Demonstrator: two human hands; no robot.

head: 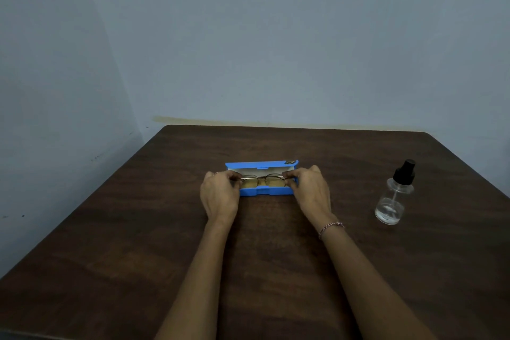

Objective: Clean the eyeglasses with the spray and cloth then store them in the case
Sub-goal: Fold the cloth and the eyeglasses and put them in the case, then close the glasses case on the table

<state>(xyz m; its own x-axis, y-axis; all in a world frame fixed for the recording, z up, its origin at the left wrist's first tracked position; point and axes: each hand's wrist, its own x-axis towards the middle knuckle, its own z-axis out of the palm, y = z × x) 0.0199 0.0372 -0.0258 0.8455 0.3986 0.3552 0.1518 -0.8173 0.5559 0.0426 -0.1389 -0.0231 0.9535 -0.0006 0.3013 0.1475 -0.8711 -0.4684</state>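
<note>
Eyeglasses [262, 179] in open blue case [261, 166], both hands' grips pinching frame ends.

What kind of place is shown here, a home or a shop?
Probably a plain room at home, though I cannot be sure: a bare brown wooden table stands in a corner of unpainted-looking blue-grey walls, with only a glasses case and spray bottle.

A dark brown wooden table [138, 229] is set against a pale wall, with an open blue eyeglass case [262, 193] laid near its centre and a clear spray bottle [393, 199] stood upright well to the right.
</note>
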